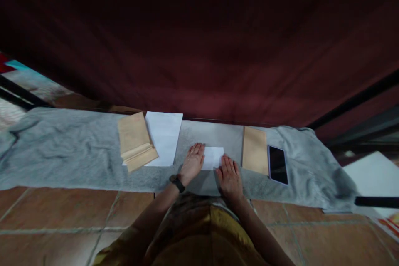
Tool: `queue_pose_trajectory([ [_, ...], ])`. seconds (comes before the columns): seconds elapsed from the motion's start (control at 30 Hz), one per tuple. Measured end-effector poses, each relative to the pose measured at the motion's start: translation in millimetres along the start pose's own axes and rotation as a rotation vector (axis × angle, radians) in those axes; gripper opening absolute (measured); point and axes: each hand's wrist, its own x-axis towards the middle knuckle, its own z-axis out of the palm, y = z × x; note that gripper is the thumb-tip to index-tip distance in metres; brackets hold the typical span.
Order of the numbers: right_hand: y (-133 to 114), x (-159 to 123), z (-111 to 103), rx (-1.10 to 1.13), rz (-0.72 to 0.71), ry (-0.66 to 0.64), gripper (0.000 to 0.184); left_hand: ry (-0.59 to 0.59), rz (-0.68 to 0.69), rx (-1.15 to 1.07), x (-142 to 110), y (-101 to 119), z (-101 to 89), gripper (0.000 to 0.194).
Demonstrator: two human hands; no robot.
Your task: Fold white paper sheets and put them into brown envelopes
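Note:
A small white sheet of paper (pixel 213 157) lies on the grey cloth in front of me, wider than it is tall. My left hand (pixel 193 162) rests flat over its left edge, fingers stretched out. On the paper's lower right part lies my right hand (pixel 229 176), also flat with extended fingers. Neither hand grips anything. To the left, a stack of larger white paper (pixel 166 137) is partly covered by brown envelopes (pixel 134 135). Just right of my right hand is another brown envelope or pad (pixel 254 149), its exact kind unclear.
A dark-screened phone (pixel 277 165) lies right of the brown pad. Grey cloth (pixel 84 145) covers the long surface, wrinkled at both ends. A dark red curtain-like fabric (pixel 199 70) hangs behind it. Tiled floor (pixel 62 210) shows along the near edge. A white panel (pixel 374 174) stands at far right.

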Motion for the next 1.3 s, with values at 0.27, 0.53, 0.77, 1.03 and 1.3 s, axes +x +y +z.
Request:
queue_pose_trajectory([
  [0.27, 3, 0, -1, 0.164, 0.045, 0.042, 0.053, -0.037, -0.074, -0.074, 33, -5, -16.8, 0.016],
  [0.53, 14, -4, 0, 0.538, 0.278, 0.145, 0.058, 0.293, 0.184, -0.140, 13, 10, -54.5, 0.013],
  [0.77, 15, -6, 2, 0.555, 0.259, 0.146, 0.056, 0.135, 0.253, -0.070, -36, 2, -1.0, 0.029],
  [1.03, 4, 12, 2, 0.415, 0.109, 0.112, 0.053, 0.040, 0.200, -0.073, -43, 11, -1.3, 0.037],
  [1.3, -35, 39, 17, 0.168, -0.110, -0.120, 0.052, 0.056, 0.152, 0.183, -32, 16, 42.9, 0.063],
])
